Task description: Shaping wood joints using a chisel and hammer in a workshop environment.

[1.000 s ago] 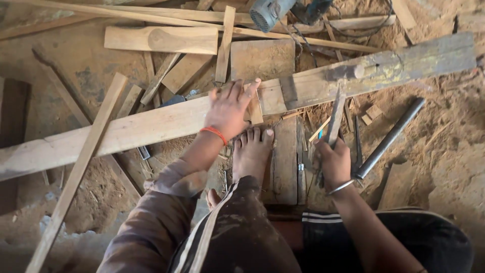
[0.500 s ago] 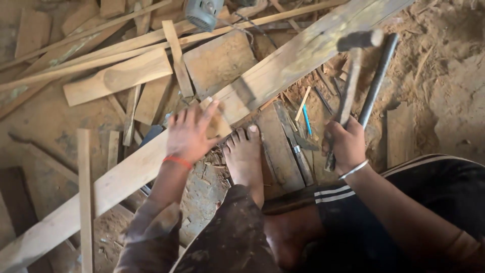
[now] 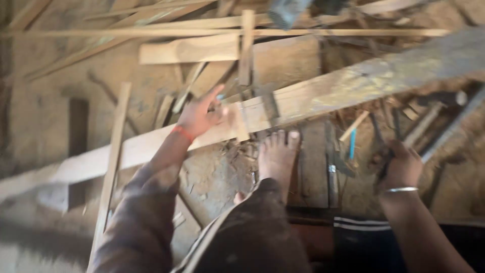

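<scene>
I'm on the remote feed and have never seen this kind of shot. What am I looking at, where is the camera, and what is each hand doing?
There is no machine here: a person works with two bare hands, and the single camera sits on their head, looking down. The picture is blurred by motion. The left hand, with a red band at the wrist, rests on a long wooden plank that runs slantwise across the sandy ground. A bare foot is set close against the plank's near edge. The right hand, wearing a metal bangle, grips a dark tool handle; what tool it is cannot be told from this frame. Loose wood offcuts and slats lie scattered behind the plank, and a dark metal pipe lies at the right.
</scene>
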